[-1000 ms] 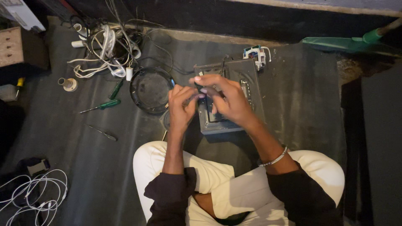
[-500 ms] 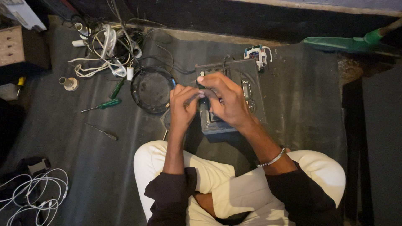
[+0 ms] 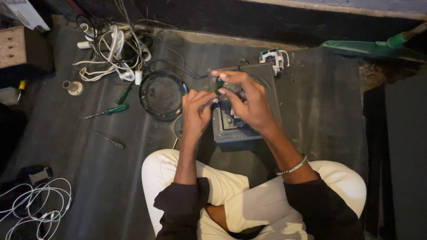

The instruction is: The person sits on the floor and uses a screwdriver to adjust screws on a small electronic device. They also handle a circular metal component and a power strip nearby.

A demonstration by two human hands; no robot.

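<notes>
Both hands pinch a small green-handled tool above the grey metal box.

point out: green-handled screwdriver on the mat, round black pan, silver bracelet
green-handled screwdriver (image 3: 116,109): head view, on its handle.
round black pan (image 3: 162,95): head view, middle of its base.
silver bracelet (image 3: 293,167): head view, on the chain at the wrist.
</notes>
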